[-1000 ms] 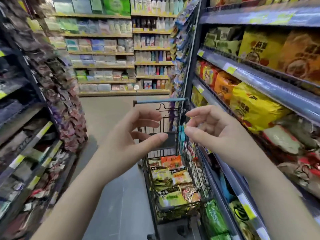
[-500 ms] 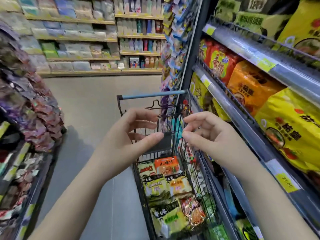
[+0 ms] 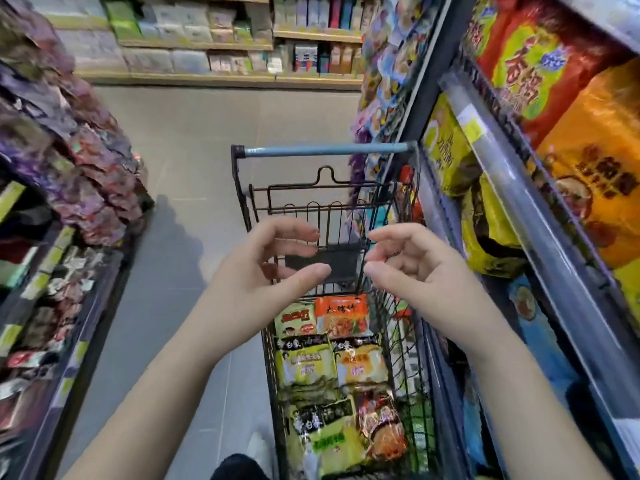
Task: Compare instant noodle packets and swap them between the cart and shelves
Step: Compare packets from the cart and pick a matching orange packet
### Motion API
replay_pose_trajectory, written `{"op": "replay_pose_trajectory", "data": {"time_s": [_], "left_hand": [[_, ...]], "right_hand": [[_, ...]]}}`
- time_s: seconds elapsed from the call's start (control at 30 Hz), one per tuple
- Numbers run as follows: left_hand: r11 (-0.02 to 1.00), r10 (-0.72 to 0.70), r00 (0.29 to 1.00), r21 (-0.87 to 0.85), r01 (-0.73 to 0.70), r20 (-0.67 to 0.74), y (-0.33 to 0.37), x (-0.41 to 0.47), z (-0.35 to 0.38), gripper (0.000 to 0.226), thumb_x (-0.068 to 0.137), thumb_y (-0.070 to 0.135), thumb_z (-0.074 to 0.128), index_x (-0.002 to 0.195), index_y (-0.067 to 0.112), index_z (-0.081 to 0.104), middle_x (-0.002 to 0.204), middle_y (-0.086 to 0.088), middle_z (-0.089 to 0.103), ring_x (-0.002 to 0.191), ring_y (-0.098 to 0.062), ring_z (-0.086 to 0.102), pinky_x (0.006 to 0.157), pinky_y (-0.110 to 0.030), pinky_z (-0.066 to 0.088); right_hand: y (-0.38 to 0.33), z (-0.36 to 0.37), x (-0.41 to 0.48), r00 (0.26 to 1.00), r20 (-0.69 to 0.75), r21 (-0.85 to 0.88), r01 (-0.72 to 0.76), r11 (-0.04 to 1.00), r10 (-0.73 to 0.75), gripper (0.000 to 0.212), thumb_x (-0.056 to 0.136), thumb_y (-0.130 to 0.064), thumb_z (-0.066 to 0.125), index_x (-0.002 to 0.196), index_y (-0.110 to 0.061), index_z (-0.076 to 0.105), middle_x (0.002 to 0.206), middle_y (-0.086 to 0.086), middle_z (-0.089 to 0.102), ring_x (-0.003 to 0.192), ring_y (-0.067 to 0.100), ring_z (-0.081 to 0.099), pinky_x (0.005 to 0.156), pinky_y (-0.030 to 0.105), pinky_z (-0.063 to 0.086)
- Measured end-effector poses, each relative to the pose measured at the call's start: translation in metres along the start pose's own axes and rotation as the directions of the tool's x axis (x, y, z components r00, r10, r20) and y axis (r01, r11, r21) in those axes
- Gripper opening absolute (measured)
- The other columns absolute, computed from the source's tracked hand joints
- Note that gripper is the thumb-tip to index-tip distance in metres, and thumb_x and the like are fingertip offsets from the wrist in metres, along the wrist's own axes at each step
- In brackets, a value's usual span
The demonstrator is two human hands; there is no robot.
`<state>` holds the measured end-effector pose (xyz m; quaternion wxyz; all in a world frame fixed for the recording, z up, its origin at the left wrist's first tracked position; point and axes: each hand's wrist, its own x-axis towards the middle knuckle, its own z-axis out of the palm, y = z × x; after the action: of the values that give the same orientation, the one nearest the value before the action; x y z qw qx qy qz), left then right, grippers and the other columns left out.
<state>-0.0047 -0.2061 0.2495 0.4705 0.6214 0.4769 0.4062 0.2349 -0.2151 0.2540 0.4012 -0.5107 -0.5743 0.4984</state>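
Note:
A black wire cart (image 3: 256,209) with a blue handle bar (image 3: 325,150) stands in the aisle against the right shelves. Several instant noodle packets lie in it: an orange one (image 3: 343,315), green ones (image 3: 306,363) and a foil one (image 3: 381,427). My left hand (image 3: 256,282) and my right hand (image 3: 419,275) hover side by side above the cart, fingers loosely curved, holding nothing. Large noodle multipacks fill the right shelves: yellow (image 3: 446,150), red (image 3: 526,60) and orange (image 3: 595,161).
The left shelf (image 3: 59,271) holds dark snack packets that jut into the aisle. Grey floor (image 3: 194,161) runs ahead to a far shelf wall (image 3: 214,46). Hanging packets (image 3: 381,81) line the right shelf's end. A dark shoe (image 3: 239,467) shows at the bottom.
The view has tilted down and drawn closer to the cart. Both hands stay raised, empty and loosely curved, now lower over the cart basket.

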Motion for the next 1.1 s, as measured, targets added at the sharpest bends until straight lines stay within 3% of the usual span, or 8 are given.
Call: {"op": "replay_pose_trajectory", "data": {"time_s": [0.23, 0.33, 0.47, 0.53, 0.7, 0.87, 0.97, 1.1], "left_hand": [[0.979, -0.202, 0.978, -0.024, 0.201, -0.051, -0.084, 0.035, 0.008, 0.042, 0.084, 0.031, 0.082, 0.12, 0.023, 0.063, 0.119, 0.007, 0.07, 0.11, -0.012, 0.069, 0.098, -0.047, 0.057], [0.959, -0.282, 0.958, -0.036, 0.28, -0.057, -0.126, 0.045, 0.014, 0.041, 0.086, 0.024, 0.081, 0.122, 0.019, 0.062, 0.121, 0.003, 0.07, 0.11, -0.014, 0.069, 0.097, -0.042, 0.058], [0.923, -0.382, 0.924, -0.066, 0.38, -0.026, -0.178, 0.055, 0.026, 0.041, 0.087, 0.015, 0.079, 0.124, 0.013, 0.061, 0.122, -0.003, 0.068, 0.11, -0.017, 0.068, 0.088, -0.023, 0.059], [0.913, -0.406, 0.914, -0.046, 0.405, -0.015, -0.203, 0.06, 0.034, 0.04, 0.088, 0.014, 0.079, 0.123, 0.013, 0.061, 0.122, -0.002, 0.068, 0.11, -0.014, 0.067, 0.089, -0.023, 0.058], [0.895, -0.446, 0.895, 0.01, 0.446, 0.01, -0.255, 0.069, 0.054, 0.043, 0.086, 0.023, 0.081, 0.124, 0.02, 0.061, 0.12, 0.009, 0.068, 0.112, -0.003, 0.066, 0.091, -0.017, 0.054], [0.87, -0.493, 0.87, 0.038, 0.492, 0.021, -0.287, 0.073, 0.061, 0.042, 0.085, 0.025, 0.082, 0.121, 0.024, 0.062, 0.119, 0.011, 0.067, 0.114, -0.001, 0.064, 0.093, -0.019, 0.055], [0.852, -0.522, 0.852, 0.039, 0.521, 0.026, -0.298, 0.074, 0.062, 0.041, 0.084, 0.021, 0.083, 0.119, 0.023, 0.062, 0.117, 0.01, 0.066, 0.113, -0.002, 0.063, 0.094, -0.023, 0.057], [0.85, -0.527, 0.849, -0.007, 0.528, 0.049, -0.304, 0.078, 0.064, 0.049, 0.074, 0.033, 0.083, 0.118, 0.026, 0.063, 0.115, 0.011, 0.068, 0.117, -0.005, 0.063, 0.097, -0.029, 0.056]], "right_hand": [[0.07, -0.003, 0.046, 0.994, 0.021, -0.028, -0.111, 0.993, 0.112, 0.031, 0.086, -0.032, 0.079, 0.115, -0.035, 0.068, 0.101, -0.008, 0.073, 0.082, 0.011, 0.067, 0.083, 0.03, 0.058], [0.111, -0.004, 0.063, 0.982, 0.024, -0.032, -0.189, 0.981, 0.19, 0.03, 0.089, -0.025, 0.078, 0.117, -0.031, 0.068, 0.098, -0.009, 0.073, 0.078, 0.007, 0.065, 0.076, 0.023, 0.054], [0.177, -0.002, 0.083, 0.96, 0.021, -0.039, -0.277, 0.96, 0.278, 0.033, 0.086, -0.026, 0.081, 0.117, -0.03, 0.068, 0.099, -0.009, 0.072, 0.074, 0.003, 0.063, 0.072, 0.015, 0.05], [0.214, 0.0, 0.091, 0.945, 0.013, -0.042, -0.326, 0.944, 0.327, 0.036, 0.083, -0.029, 0.081, 0.117, -0.029, 0.068, 0.102, -0.005, 0.073, 0.076, 0.003, 0.064, 0.073, 0.016, 0.051], [0.299, 0.007, 0.111, 0.893, 0.003, -0.081, -0.448, 0.89, 0.45, 0.048, 0.075, -0.042, 0.081, 0.119, -0.03, 0.066, 0.111, -0.002, 0.074, 0.089, 0.007, 0.069, 0.078, 0.022, 0.057], [0.38, 0.012, 0.124, 0.835, -0.055, -0.153, -0.549, 0.821, 0.548, 0.076, 0.068, -0.054, 0.081, 0.135, -0.03, 0.055, 0.115, -0.009, 0.065, 0.103, 0.011, 0.066, 0.099, 0.037, 0.057], [0.413, 0.018, 0.127, 0.801, -0.107, -0.218, -0.596, 0.772, 0.588, 0.084, 0.08, -0.04, 0.084, 0.151, -0.028, 0.042, 0.118, -0.007, 0.056, 0.098, 0.007, 0.057, 0.102, 0.042, 0.054], [0.427, 0.027, 0.131, 0.777, -0.138, -0.326, -0.621, 0.712, 0.614, 0.08, 0.086, -0.037, 0.081, 0.154, -0.031, 0.04, 0.144, 0.004, 0.05, 0.127, 0.021, 0.054, 0.109, 0.04, 0.045]]}}
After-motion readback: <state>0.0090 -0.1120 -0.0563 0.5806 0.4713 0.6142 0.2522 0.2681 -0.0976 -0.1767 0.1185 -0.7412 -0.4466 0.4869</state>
